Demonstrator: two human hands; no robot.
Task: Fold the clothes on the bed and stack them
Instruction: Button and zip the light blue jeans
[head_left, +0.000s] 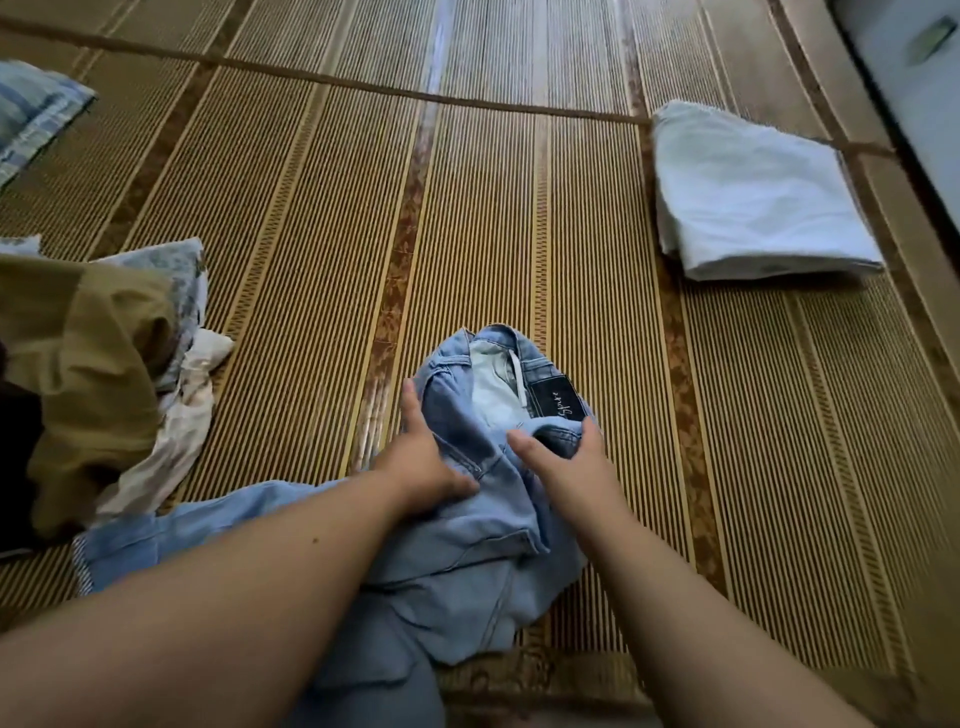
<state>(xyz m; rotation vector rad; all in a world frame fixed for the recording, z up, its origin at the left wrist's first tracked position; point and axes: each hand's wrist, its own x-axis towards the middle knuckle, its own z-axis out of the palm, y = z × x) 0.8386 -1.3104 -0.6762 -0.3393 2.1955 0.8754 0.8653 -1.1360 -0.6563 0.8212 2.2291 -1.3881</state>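
- Jeans (467, 561) lie crumpled on the mat (519, 234), right in front of the person. The denim looks heavyish and floppy but grippy, so probably best grabbed by the waistband.
- Left hand (423, 462): fingers (465, 487) curled into the denim, thumb stretched along the waistband.
- Right hand (566, 467): half closed, pinching denim near the label.
- Further off: messy pile (88, 374) left, folded white cloth (753, 197) far right.

Two bare hands work here, the left hand (421, 467) and the right hand (566, 457), on forearms (675, 587) uncovered as far as one sees. Back from the left grip sits a small dark mole (315, 540).
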